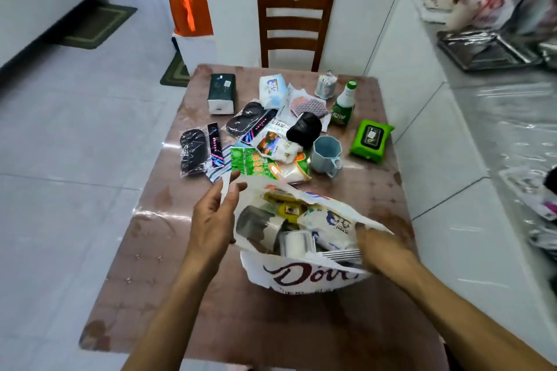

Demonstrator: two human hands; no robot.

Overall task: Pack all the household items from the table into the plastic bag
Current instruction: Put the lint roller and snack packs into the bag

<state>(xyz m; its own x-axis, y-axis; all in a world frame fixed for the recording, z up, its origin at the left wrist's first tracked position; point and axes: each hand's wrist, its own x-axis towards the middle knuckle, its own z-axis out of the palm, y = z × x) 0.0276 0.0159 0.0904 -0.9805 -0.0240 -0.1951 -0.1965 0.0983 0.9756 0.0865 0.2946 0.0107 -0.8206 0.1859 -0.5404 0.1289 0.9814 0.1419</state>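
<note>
White plastic bag (301, 272) bearing dark maroon script lettering; tabletop (346, 199) showing a brown tiled pattern; wipes pack (371, 141) appearing bright green with a black label; cup (326, 153) showing pale blue; bottle (343, 105) showing green; chair (294, 24) showing reddish-brown wood.

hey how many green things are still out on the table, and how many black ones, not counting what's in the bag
Green: 3, the bottle, the wipes pack and the flat packet.
Black: 4, the tissue box, the roll and two bagged slipper pairs.
Total: 7
</note>
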